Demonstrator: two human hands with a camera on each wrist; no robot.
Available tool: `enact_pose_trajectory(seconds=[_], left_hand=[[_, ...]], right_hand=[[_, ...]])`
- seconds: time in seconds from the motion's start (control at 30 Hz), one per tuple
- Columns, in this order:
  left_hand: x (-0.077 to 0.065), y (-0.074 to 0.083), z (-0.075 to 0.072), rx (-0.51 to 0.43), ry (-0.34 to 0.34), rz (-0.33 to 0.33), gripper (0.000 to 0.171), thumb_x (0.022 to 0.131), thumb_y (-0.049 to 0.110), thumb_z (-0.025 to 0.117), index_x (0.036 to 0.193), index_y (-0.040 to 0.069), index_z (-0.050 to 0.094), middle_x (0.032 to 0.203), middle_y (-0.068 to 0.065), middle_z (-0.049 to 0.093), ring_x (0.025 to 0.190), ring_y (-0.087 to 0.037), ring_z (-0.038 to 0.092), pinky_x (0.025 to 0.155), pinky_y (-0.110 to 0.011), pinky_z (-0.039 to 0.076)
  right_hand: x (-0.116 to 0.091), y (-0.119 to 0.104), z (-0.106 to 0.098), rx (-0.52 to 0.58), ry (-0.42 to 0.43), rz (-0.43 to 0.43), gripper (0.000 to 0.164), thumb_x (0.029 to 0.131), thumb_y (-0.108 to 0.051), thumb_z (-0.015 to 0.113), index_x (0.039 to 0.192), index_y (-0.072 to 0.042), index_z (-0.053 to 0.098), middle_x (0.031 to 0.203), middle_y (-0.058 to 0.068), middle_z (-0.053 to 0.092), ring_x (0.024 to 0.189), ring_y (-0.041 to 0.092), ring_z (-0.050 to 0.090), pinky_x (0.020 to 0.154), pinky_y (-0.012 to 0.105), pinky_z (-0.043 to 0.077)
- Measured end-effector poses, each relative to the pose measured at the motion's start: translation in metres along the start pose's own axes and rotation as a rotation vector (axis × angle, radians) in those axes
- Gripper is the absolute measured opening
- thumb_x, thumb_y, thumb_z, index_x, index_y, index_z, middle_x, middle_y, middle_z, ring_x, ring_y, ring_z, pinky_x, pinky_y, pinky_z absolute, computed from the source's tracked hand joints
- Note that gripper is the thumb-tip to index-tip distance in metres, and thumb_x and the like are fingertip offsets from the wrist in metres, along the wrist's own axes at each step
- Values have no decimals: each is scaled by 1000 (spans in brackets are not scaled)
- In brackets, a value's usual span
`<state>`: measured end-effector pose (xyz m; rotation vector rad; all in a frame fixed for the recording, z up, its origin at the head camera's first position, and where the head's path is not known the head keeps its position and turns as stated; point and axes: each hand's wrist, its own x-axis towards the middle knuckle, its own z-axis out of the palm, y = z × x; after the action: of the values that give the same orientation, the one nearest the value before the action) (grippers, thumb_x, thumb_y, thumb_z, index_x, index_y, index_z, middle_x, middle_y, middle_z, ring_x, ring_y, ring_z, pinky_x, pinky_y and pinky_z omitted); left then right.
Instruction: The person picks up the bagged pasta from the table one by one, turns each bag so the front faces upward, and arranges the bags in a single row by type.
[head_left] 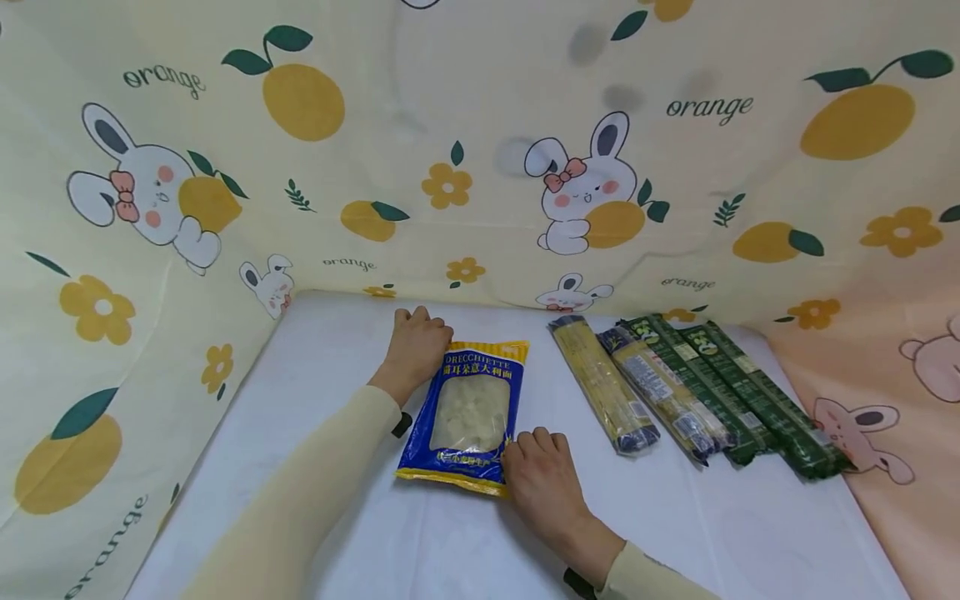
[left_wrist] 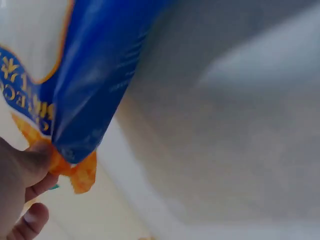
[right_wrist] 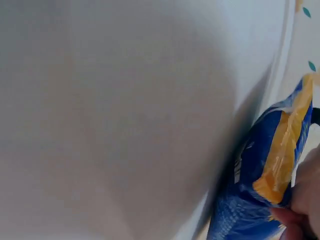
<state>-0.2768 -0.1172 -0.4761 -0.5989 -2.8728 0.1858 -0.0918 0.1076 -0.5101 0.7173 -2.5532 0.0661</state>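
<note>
A blue and yellow bag of orecchiette pasta (head_left: 471,417) with a clear window lies at the middle of the white table, face up. My left hand (head_left: 415,348) is at its top left corner; in the left wrist view the thumb and fingers (left_wrist: 36,162) pinch the yellow end seal. At the lower right corner, my right hand (head_left: 542,479) grips the bag's edge, its fingers curled. The right wrist view shows the bag (right_wrist: 265,150) from its end, the yellow seal folded over, and only part of the hand (right_wrist: 306,192).
To the right, two clear packs of long pasta with blue ends (head_left: 603,387) (head_left: 667,396) lie slanted beside two dark green packs (head_left: 705,387) (head_left: 765,400). Printed cloth (head_left: 465,108) with rabbits and oranges walls the white table (head_left: 360,533) at the back and sides.
</note>
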Motion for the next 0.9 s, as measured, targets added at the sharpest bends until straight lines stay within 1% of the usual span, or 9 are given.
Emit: enact_pose_trajectory(seconds=[0.13, 0.27, 0.33, 0.43, 0.53, 0.6, 0.7, 0.8, 0.9], left_hand=[[-6, 3, 1, -42, -80, -43, 21, 111, 18, 54, 117, 17, 75, 109, -3, 70, 102, -28, 54, 94, -54, 40], [-14, 19, -10, -110, -123, -83, 25, 108, 17, 54, 128, 9, 66, 118, -12, 64, 112, -35, 53, 97, -57, 44], [-19, 32, -17, -121, -127, -68, 28, 107, 19, 55, 130, 6, 64, 121, -14, 63, 114, -37, 52, 97, -56, 46], [-31, 54, -27, -104, -114, 0, 34, 104, 21, 58, 134, 4, 63, 126, -15, 64, 118, -36, 55, 98, -54, 51], [-44, 79, -31, -123, -120, 52, 46, 108, 30, 55, 146, 3, 57, 141, -15, 62, 132, -36, 55, 106, -54, 51], [-52, 93, -30, -147, -159, 71, 55, 111, 38, 49, 155, 5, 49, 153, -14, 55, 143, -37, 50, 113, -55, 46], [-62, 111, -24, -202, -246, 70, 68, 112, 51, 40, 165, 8, 33, 170, -14, 35, 159, -38, 28, 124, -60, 30], [-71, 121, -17, -259, -310, 51, 77, 111, 57, 37, 169, 9, 21, 176, -14, 17, 164, -37, 8, 128, -64, 15], [-77, 124, -11, -286, -323, 43, 83, 110, 60, 39, 170, 9, 13, 178, -13, 6, 164, -36, -3, 128, -66, 5]], right_hand=[[2, -5, 6, -46, -1, 2, 30, 94, -14, 67, 70, -13, 50, 69, 0, 37, 70, 21, 36, 68, 38, 34], [-2, -3, 9, -21, -58, 54, 33, 96, -27, 75, 73, -13, 55, 71, 0, 42, 74, 22, 41, 70, 39, 36], [-5, 1, 8, 11, -75, 78, 36, 96, -34, 76, 75, -13, 56, 73, 0, 45, 76, 23, 44, 72, 40, 37], [-10, 12, 5, 43, -89, 99, 39, 96, -38, 76, 76, -12, 55, 76, 1, 47, 79, 25, 47, 75, 43, 40], [-12, 32, 1, 46, -91, 126, 37, 96, -37, 77, 78, -11, 57, 79, 3, 52, 83, 28, 51, 79, 47, 43], [-11, 50, 0, 40, -88, 152, 33, 95, -35, 78, 82, -9, 62, 83, 5, 56, 85, 30, 53, 82, 51, 45], [-9, 82, -1, 18, -94, 200, 29, 96, -31, 79, 90, -5, 67, 90, 11, 62, 91, 35, 56, 86, 56, 46], [-8, 114, -1, 10, -131, 249, 30, 98, -28, 77, 101, 0, 67, 101, 19, 65, 100, 43, 59, 88, 61, 46], [-10, 140, 0, 23, -212, 284, 39, 100, -25, 73, 125, 4, 63, 121, 27, 63, 114, 50, 58, 94, 66, 47]])
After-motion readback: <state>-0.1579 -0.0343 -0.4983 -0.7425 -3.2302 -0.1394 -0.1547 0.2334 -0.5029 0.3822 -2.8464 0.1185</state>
